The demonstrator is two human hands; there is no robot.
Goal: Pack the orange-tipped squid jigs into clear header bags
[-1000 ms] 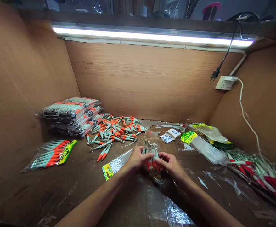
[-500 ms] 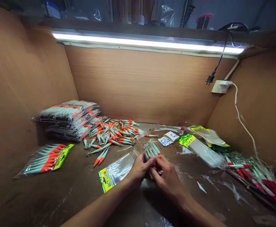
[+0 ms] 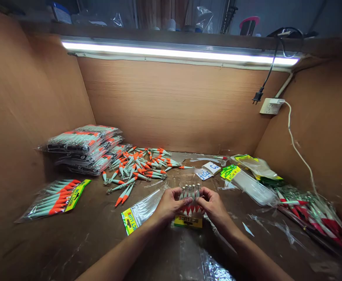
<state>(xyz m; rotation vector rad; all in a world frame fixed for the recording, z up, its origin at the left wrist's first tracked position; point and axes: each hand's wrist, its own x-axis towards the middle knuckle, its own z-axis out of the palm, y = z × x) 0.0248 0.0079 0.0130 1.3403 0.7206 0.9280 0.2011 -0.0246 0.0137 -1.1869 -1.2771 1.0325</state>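
Holding a small bunch of lures (image 3: 190, 195) between them, the left hand (image 3: 169, 203) and the right hand (image 3: 214, 205) pinch it from each side. The bunch stands upright in the middle, metal hooks up and orange tips down. Just under the orange tips sits a yellow label (image 3: 188, 221) of a clear bag. A loose pile of lures (image 3: 141, 164) lies farther back on the table (image 3: 80, 238), well apart from both hands.

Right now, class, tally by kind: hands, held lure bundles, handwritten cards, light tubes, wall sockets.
Hands: 2, left hand and right hand
Held lure bundle: 1
Handwritten cards: 2
Light tube: 1
Wall socket: 1
Total: 7
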